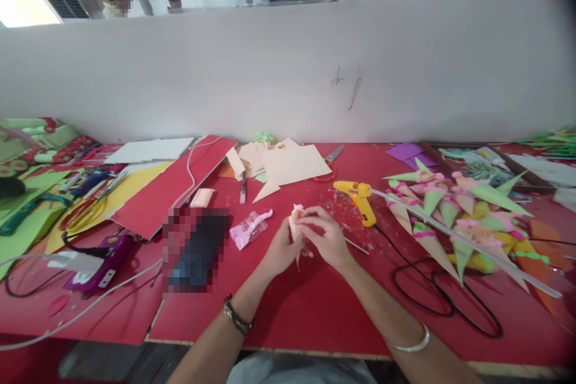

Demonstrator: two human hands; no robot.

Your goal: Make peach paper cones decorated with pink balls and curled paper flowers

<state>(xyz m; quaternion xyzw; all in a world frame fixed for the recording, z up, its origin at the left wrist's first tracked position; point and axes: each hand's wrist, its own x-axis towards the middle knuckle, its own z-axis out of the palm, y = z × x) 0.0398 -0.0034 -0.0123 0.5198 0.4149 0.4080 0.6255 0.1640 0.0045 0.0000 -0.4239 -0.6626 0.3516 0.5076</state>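
Near the middle of the red table, a small cream paper cone (294, 229) with a bit of pink (297, 207) at its top points downward. My left hand (283, 249) is closed around the cone's side. The bent fingers of my right hand (327, 235) pinch at its upper end, just below the pink; they partly hide the cone. Left of my hands lies pink modelling clay (249, 229) in a clear wrapper. A yellow hot glue gun (360, 199), with a long glue stick (468, 243) in its back, rests to the right. A thin pale stick (357, 246) lies by my right wrist.
Several finished-looking green and cream cones (443, 201) with pink trim are heaped at right. The glue gun's black cable (418, 303) loops in front. Cream paper (294, 165), scissors (333, 156) and a cutter (243, 187) lie behind. A purple power strip (101, 264) is at left.
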